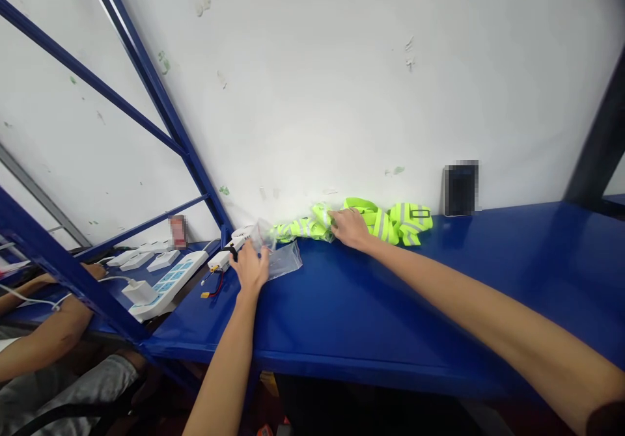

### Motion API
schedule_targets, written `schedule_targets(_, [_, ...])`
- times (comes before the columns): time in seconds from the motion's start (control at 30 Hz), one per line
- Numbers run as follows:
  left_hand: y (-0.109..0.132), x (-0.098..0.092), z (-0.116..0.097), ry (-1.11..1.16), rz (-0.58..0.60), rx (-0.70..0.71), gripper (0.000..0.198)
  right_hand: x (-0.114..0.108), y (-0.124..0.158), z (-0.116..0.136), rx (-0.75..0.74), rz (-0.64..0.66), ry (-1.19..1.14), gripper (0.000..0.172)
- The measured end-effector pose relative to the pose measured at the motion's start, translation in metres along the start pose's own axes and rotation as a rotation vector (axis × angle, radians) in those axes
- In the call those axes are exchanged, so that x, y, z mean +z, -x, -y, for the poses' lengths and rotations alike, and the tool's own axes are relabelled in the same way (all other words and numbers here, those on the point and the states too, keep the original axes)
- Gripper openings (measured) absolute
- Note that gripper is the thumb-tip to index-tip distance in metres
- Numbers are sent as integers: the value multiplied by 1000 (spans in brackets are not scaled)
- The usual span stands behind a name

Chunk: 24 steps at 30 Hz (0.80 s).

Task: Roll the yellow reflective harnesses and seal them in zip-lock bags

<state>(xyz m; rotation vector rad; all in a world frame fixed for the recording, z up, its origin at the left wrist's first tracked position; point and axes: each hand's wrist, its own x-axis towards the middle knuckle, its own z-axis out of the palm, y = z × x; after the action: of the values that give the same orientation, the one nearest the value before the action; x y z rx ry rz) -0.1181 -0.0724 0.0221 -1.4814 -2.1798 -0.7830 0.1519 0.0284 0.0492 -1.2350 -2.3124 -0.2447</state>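
My left hand [250, 268] is at a clear plastic zip bag [287, 261], its fingers curled at the crumpled end and the flat end spread on the table to the right. Just left of that hand lies a white battery pack [222, 257] with a black strap and short leads with a yellow connector [205, 295]. Reaching across the table, my right hand [350, 228] grips a bunched fluorescent yellow-green reflective strap garment [383, 224]. Its silver-striped folds stretch along the wall on both sides of the hand. My right fingertips are partly hidden in the fabric.
The blue table [390, 319] meets a white wall [342, 84]. A dark blurred-out panel [460, 190] leans there at the right. Blue frame posts [161, 91] rise at left, beside a white power strip [170, 286] with a plugged-in charger [140, 291]. Another person's arm [53, 332] rests beyond.
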Motion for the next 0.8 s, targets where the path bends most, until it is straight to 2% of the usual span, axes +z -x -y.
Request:
schedule_targets(0.1, [0, -11, -1, 7, -143, -19, 57, -5, 14, 2, -73, -48, -55, 45])
schedule_targets(0.23, [5, -10, -12, -115, -136, 90, 49, -5, 59, 4, -272, -147, -184, 48])
schedule_targets(0.33, [8, 3, -18, -203, -8, 188, 52, -13, 101, -3, -478, -55, -237, 54])
schedule_targets(0.4, [9, 12, -18, -209, 93, 198, 54, -24, 125, -10, -590, 99, -291, 60])
schedule_targets(0.43, [9, 14, -18, -191, 105, 183, 54, -31, 134, -13, -591, 148, -326, 63])
schedule_targets(0.5, [7, 14, -15, -119, 18, 126, 52, -42, 145, -18, -537, 203, -389, 65])
schedule_targets(0.57, [3, 5, -17, -10, -159, 66, 44, -48, 147, -23, -444, 204, -445, 61])
schedule_targets(0.63, [-2, -8, -28, 124, -307, 60, 33, -46, 144, -26, -352, 213, -499, 55])
schedule_targets(0.67, [-3, -15, -40, 193, -333, 94, 29, -44, 142, -27, -316, 233, -525, 53])
schedule_targets(0.7, [-3, -22, -55, 256, -319, 146, 26, -42, 140, -27, -290, 254, -548, 52])
schedule_targets(0.73, [0, -28, -73, 301, -233, 221, 26, -39, 139, -27, -275, 268, -566, 51])
schedule_targets(0.8, [12, -35, -115, 318, 50, 332, 29, -37, 139, -27, -285, 258, -582, 47])
